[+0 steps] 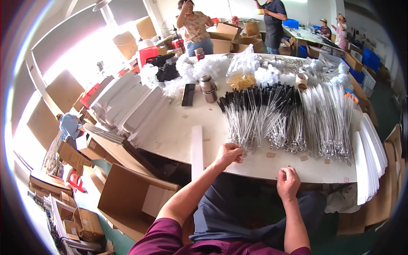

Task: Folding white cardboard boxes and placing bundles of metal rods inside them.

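My left hand (pixel 230 154) is closed at the near left end of a pile of black-bristled wire brushes (pixel 259 110), right by their looped wire ends. Whatever its fingers grip is too small to make out. Over the table's front edge, my right hand (pixel 289 182) is apart from the brushes, its fingers curled together; anything in them is hidden. White-bristled wire brushes (pixel 327 121) lie to the right of the black ones. A long narrow white strip (pixel 197 146) lies left of my left hand and reaches over the edge of the white table (pixel 170 136).
Stacked white strips (pixel 127 100) lie at the table's left, more white sheets (pixel 369 157) at its right edge. A phone (pixel 188 94), a metal flask (pixel 208 88) and a bag of yellow pieces (pixel 242 70) stand farther back. An open carton (pixel 131 191) sits below left. People stand beyond.
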Demonstrator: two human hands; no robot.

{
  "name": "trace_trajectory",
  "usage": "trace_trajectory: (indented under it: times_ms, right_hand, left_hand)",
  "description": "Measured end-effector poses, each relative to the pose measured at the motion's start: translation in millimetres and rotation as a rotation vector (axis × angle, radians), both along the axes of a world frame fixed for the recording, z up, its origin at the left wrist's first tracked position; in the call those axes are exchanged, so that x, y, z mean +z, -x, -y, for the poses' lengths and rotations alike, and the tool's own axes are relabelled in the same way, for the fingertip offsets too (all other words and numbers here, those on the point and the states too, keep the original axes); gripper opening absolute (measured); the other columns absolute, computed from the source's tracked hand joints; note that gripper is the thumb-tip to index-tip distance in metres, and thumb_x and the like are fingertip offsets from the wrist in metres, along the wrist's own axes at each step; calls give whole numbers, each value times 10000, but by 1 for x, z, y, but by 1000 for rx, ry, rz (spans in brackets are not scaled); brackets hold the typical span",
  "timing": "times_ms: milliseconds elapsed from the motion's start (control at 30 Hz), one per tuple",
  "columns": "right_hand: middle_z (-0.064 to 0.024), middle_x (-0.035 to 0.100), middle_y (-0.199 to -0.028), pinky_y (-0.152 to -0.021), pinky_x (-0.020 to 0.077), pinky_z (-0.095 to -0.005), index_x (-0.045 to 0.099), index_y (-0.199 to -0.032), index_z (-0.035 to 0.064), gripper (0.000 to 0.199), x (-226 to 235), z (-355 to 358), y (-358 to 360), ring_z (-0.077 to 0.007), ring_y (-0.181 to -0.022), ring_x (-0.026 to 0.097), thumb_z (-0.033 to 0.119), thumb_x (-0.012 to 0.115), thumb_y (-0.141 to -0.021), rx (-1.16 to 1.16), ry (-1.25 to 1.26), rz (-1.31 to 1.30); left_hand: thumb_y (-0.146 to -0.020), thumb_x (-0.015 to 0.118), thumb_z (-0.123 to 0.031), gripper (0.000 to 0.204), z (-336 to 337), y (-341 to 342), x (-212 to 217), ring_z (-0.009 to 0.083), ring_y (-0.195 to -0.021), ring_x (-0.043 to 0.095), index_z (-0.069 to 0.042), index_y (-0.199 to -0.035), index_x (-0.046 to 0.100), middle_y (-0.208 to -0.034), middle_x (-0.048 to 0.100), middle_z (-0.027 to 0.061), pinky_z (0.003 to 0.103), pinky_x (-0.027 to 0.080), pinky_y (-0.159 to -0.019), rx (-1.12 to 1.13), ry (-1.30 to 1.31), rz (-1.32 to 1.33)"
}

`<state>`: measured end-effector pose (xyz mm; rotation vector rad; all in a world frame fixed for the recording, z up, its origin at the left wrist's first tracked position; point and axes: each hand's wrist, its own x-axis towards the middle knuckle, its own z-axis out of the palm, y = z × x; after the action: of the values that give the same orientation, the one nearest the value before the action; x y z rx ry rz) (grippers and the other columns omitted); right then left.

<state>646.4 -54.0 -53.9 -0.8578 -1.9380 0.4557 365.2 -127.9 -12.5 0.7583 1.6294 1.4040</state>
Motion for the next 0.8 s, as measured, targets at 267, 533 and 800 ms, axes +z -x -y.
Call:
trace_trajectory:
  times_ms: [267,533,800]
  right_hand:
    - [-104,668,-844,-653,535,-418,649,-862,51,29,-3,-3,2,-325,-741,668,43,674,-851,-20,-39,-2]
    - [-103,692,-865,-622,554,-364,685,-887,35,78,11,0,6,-257,-700,685,112,696,-898,11,150,-47]
    - [-131,707,-944,-749,568,-407,691,-921,33,82,29,-5,57,-324,-839,687,107,677,-889,213,-67,-82]
  left_hand:
    - [-901,713,-84,156,7,-2,13,237,-786,719,57,-910,647,-890,697,153,364,632,-732,75,-194,238]
    - [-857,792,-122,200,1,-12,29,93,-693,650,10,-830,645,-758,670,39,252,549,-664,126,-370,-157]
    - [-820,779,-96,183,4,-6,42,97,-733,650,32,-904,679,-825,711,61,271,530,-692,169,-416,-340]
